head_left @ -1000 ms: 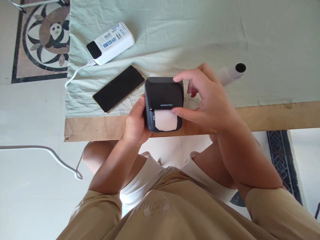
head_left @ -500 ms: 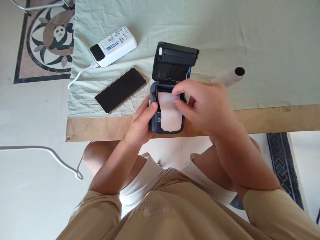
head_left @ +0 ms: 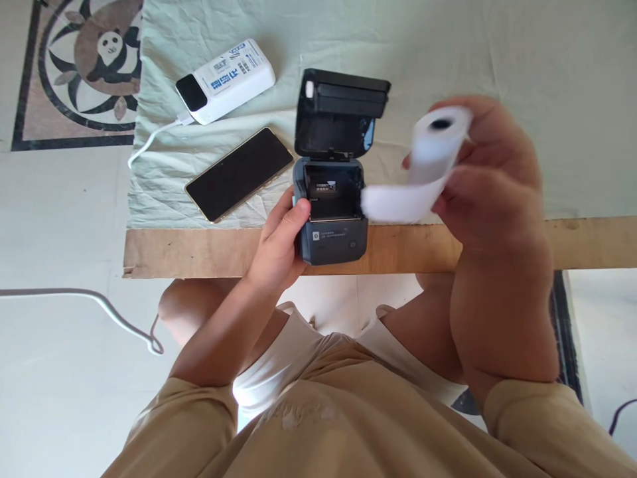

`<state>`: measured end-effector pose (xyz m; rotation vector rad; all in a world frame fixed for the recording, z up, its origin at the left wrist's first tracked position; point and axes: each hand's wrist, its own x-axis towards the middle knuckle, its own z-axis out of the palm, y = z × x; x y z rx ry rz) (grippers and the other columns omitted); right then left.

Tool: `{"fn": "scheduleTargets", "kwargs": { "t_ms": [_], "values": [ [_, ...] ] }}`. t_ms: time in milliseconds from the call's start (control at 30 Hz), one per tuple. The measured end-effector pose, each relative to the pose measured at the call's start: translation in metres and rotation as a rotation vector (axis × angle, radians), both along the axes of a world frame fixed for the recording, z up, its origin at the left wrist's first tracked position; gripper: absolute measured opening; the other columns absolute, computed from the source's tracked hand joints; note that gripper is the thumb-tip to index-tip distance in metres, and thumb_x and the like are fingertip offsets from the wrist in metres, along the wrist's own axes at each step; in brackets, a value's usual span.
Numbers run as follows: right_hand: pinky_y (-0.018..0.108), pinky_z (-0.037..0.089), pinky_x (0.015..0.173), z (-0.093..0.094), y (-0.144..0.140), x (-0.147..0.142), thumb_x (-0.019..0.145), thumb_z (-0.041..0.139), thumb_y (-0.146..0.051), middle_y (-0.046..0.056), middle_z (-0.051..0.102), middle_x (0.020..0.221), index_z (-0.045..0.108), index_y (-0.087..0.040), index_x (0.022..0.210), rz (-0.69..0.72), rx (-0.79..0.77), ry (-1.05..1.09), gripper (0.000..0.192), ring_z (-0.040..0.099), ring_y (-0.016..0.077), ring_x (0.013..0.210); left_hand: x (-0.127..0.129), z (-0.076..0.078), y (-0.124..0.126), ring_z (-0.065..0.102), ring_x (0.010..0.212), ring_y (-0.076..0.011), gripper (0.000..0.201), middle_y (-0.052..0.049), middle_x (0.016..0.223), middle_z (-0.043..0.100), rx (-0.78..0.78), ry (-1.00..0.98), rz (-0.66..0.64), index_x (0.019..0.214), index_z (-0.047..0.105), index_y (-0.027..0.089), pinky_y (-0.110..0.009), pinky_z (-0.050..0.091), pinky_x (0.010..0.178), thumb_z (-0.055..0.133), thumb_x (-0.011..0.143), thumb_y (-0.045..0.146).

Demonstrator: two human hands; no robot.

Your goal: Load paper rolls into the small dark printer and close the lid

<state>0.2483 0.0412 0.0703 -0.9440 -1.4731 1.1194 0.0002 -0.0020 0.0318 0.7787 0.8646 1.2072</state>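
My left hand [head_left: 281, 229] grips the left side of a small dark portable label printer [head_left: 334, 242], with the thumb at the rim of its paper bay. The printer's lid [head_left: 343, 113] is tipped up and back. No roll lies in its bay. To the right of the printer, my right hand [head_left: 492, 166] holds a white paper roll [head_left: 434, 149] with a dark core. The roll's loose end curls leftward, near the printer's right edge. Motion blurs the roll and fingers.
A black-screened phone [head_left: 239, 174] lies left of the printer on the green cloth [head_left: 338, 33]. Behind it is a white power bank [head_left: 239, 79] with a white cable [head_left: 152, 147] plugged in. Along the table's front runs a bare wooden edge [head_left: 199, 253].
My right hand has lifted the paper roll out of the printer and moved right with it. The roll seen earlier on the cloth is now hidden from view. My left hand keeps its grip.
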Motion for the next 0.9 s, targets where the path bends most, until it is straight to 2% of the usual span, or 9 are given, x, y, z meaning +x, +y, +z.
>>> {"fn": "scheduleTargets", "kwargs": {
  "t_ms": [100, 200, 367, 467, 567, 667, 800, 833, 900],
  "values": [
    [0.03, 0.045, 0.053, -0.028, 0.012, 0.011, 0.092, 0.071, -0.055, 0.002, 0.068, 0.095, 0.067, -0.033, 0.122, -0.148, -0.102, -0.023, 0.037, 0.064, 0.0188, 0.075, 0.001, -0.004, 0.001, 0.072, 0.145, -0.0353, 0.042, -0.007, 0.127, 0.086, -0.035, -0.031, 0.049, 0.116, 0.079, 0.025, -0.044, 0.066, 0.114, 0.074, 0.102, 0.064],
    [0.036, 0.058, 0.068, -0.034, 0.007, 0.005, 0.097, 0.07, -0.05, 0.005, 0.068, 0.105, 0.066, -0.029, 0.117, -0.215, -0.174, -0.251, 0.029, 0.067, 0.0198, 0.086, 0.0, -0.007, 0.002, 0.07, 0.149, -0.0355, 0.046, -0.007, 0.129, 0.086, -0.031, -0.013, 0.044, 0.117, 0.079, 0.025, -0.046, 0.066, 0.118, 0.072, 0.102, 0.067],
    [0.052, 0.062, 0.102, -0.016, -0.01, -0.011, 0.093, 0.072, -0.032, 0.006, 0.074, 0.117, 0.069, -0.03, 0.119, -0.213, 0.129, -0.589, 0.027, 0.07, 0.0272, 0.111, -0.002, -0.009, 0.002, 0.07, 0.151, -0.0341, 0.039, -0.006, 0.127, 0.087, 0.007, 0.004, 0.035, 0.115, 0.079, 0.024, -0.046, 0.064, 0.122, 0.072, 0.103, 0.06],
    [0.051, 0.063, 0.1, -0.018, -0.009, -0.011, 0.095, 0.07, -0.029, 0.007, 0.076, 0.126, 0.066, -0.031, 0.123, -0.201, 0.133, -0.735, 0.028, 0.072, 0.0268, 0.107, -0.002, -0.008, 0.002, 0.072, 0.148, -0.0336, 0.036, -0.007, 0.122, 0.088, -0.001, -0.012, 0.028, 0.115, 0.079, 0.024, -0.046, 0.064, 0.121, 0.071, 0.103, 0.056],
    [0.054, 0.064, 0.091, -0.027, -0.007, -0.006, 0.091, 0.071, -0.028, 0.007, 0.079, 0.112, 0.062, -0.03, 0.13, -0.224, 0.049, -0.863, 0.04, 0.071, 0.0269, 0.089, -0.002, -0.006, 0.003, 0.075, 0.142, -0.0346, 0.037, -0.008, 0.118, 0.088, -0.007, -0.018, 0.012, 0.116, 0.079, 0.023, -0.047, 0.066, 0.118, 0.075, 0.101, 0.057],
    [0.053, 0.065, 0.096, -0.024, -0.011, -0.001, 0.089, 0.075, -0.033, 0.008, 0.079, 0.119, 0.058, -0.029, 0.141, -0.259, 0.138, -0.828, 0.055, 0.075, 0.0286, 0.102, -0.001, -0.004, 0.004, 0.078, 0.138, -0.0348, 0.036, -0.008, 0.116, 0.088, 0.01, -0.01, 0.017, 0.113, 0.079, 0.023, -0.046, 0.067, 0.115, 0.078, 0.099, 0.056],
    [0.053, 0.062, 0.108, -0.009, -0.018, 0.015, 0.095, 0.065, -0.029, 0.009, 0.073, 0.12, 0.065, -0.026, 0.126, -0.602, 0.504, -0.762, 0.031, 0.073, 0.0268, 0.116, 0.0, -0.005, 0.004, 0.077, 0.139, -0.0343, 0.03, -0.007, 0.106, 0.088, 0.047, -0.025, 0.035, 0.105, 0.079, 0.023, -0.046, 0.066, 0.116, 0.078, 0.1, 0.052],
    [0.055, 0.06, 0.11, -0.007, -0.018, 0.021, 0.095, 0.065, -0.028, 0.009, 0.072, 0.12, 0.066, -0.026, 0.125, -0.685, 0.511, -0.795, 0.03, 0.071, 0.0272, 0.117, 0.0, -0.006, 0.004, 0.077, 0.139, -0.0341, 0.029, -0.007, 0.105, 0.087, 0.051, -0.029, 0.039, 0.104, 0.079, 0.023, -0.046, 0.066, 0.117, 0.077, 0.1, 0.051],
    [0.058, 0.057, 0.115, -0.008, -0.016, 0.03, 0.092, 0.069, -0.028, 0.013, 0.068, 0.127, 0.068, -0.024, 0.129, -0.749, 0.344, -0.882, 0.037, 0.069, 0.029, 0.123, 0.001, -0.006, 0.004, 0.078, 0.138, -0.0338, 0.028, -0.007, 0.104, 0.087, 0.045, -0.033, 0.043, 0.105, 0.079, 0.023, -0.045, 0.066, 0.118, 0.077, 0.101, 0.051]
  ]
}}
